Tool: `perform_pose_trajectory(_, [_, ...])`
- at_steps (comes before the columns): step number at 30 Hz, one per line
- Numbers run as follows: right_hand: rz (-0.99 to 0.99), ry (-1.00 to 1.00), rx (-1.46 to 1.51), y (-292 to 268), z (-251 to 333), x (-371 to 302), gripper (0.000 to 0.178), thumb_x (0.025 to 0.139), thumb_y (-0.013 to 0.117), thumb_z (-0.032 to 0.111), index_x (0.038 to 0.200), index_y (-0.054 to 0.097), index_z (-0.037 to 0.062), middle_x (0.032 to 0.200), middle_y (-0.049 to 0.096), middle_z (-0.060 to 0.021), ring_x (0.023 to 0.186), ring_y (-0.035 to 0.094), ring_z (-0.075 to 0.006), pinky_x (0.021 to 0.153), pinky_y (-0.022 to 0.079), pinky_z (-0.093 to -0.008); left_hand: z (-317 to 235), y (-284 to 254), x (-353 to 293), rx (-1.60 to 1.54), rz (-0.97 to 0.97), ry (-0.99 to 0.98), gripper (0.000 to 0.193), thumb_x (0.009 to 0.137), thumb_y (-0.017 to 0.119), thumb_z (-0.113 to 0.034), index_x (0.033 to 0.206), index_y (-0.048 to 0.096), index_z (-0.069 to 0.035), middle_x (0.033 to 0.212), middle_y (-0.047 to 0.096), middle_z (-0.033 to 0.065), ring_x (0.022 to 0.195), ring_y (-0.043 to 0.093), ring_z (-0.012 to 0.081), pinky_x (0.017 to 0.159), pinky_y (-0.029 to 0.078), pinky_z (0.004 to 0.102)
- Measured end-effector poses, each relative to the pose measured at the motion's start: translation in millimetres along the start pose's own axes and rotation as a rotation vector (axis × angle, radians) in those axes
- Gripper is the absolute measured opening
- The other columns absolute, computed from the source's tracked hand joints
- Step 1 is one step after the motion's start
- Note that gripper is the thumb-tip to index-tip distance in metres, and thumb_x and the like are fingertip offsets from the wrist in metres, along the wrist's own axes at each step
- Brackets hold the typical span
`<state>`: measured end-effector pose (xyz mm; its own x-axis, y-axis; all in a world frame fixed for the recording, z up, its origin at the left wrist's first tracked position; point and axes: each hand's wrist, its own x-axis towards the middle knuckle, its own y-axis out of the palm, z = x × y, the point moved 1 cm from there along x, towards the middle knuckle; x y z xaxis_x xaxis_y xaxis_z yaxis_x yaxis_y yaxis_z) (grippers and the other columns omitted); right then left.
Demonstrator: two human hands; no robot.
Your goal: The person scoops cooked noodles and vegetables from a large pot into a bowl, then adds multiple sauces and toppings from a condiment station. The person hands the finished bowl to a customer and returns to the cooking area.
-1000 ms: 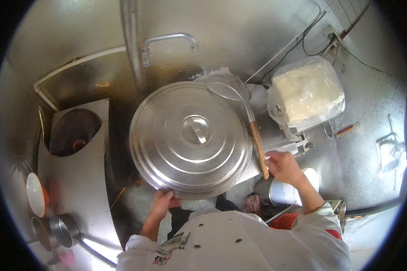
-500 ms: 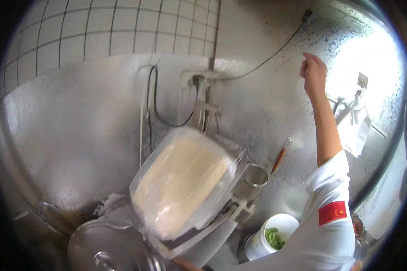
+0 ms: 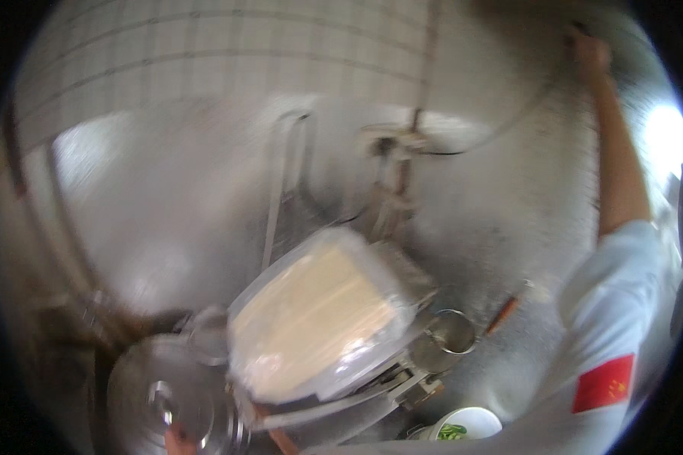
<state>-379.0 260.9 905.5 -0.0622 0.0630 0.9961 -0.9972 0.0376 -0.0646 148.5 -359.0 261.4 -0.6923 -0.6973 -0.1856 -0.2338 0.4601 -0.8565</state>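
Observation:
My right arm, in a white sleeve with a red patch, stretches to the upper right. There my right hand is closed at a small black plug on the end of a dark cord; motion blurs the fingers. Low at the left, part of what looks like my left hand shows at the bottom edge. It is close to the metal handle of a round steel pot lid; its fingers are mostly cut off. A large pale block in clear plastic lies between the arms.
Right of the wrapped block stand a metal cup and a tool with an orange-brown handle. A white bucket holds green vegetables. Cords and an outlet are on the steel wall, with white tiles above.
My right hand has gone from below the black plug up to it. The view has swung so that things appear further right. A bit of my left hand has come in beside the lid handle.

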Motion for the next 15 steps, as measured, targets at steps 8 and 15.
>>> perform_pose_trajectory(8, [0.291, -0.058, 0.678, -8, 81, -178, 0.032, 0.086, 0.053, 0.021, 0.116, 0.058, 0.0114, 0.087, 0.064, -0.0159, 0.08, 0.063, -0.0298, 0.071, 0.05, -0.0414, -9, 5, -21, -0.261, -0.222, 0.057, 0.025, 0.075, 0.058, -0.017, 0.095, 0.063, -0.003, 0.085, 0.063, 0.0217, 0.081, 0.06, 0.0392, 0.07, 0.048, 0.0425])
perform_pose_trajectory(15, [0.723, -0.211, 1.268, -96, 256, -369, 0.033, 0.085, 0.054, 0.018, 0.116, 0.059, 0.0085, 0.091, 0.064, -0.0172, 0.083, 0.063, -0.0315, 0.075, 0.05, -0.042, 45, -15, -71, -0.204, -0.201, -0.034, 0.025, 0.078, 0.057, -0.019, 0.095, 0.063, -0.003, 0.082, 0.063, 0.0221, 0.082, 0.061, 0.0382, 0.074, 0.048, 0.0432])
